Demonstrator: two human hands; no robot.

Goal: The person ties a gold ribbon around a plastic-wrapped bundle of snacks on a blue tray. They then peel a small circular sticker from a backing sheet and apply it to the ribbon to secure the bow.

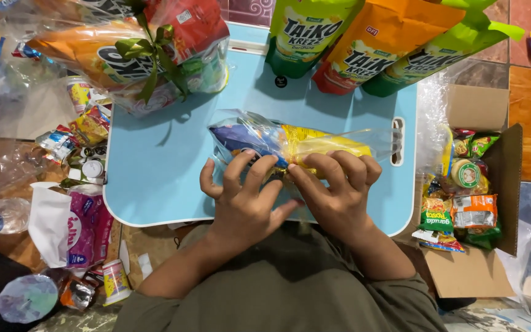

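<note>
A clear plastic bag (314,142) holding blue and yellow snack packs lies on its side on the light blue folding table (155,166). My left hand (244,200) presses on the bag's blue end, fingers spread over it. My right hand (333,190) grips the yellow part of the same bag from the near side. The bag's open mouth points right, toward the table's handle slot (397,141).
A wrapped snack bundle with a green ribbon (149,52) sits at the table's far left. Green and orange snack pouches (364,43) lie across the far edge. A cardboard box of small packets (465,190) stands at right. Loose packets, cups and plastic litter the floor at left.
</note>
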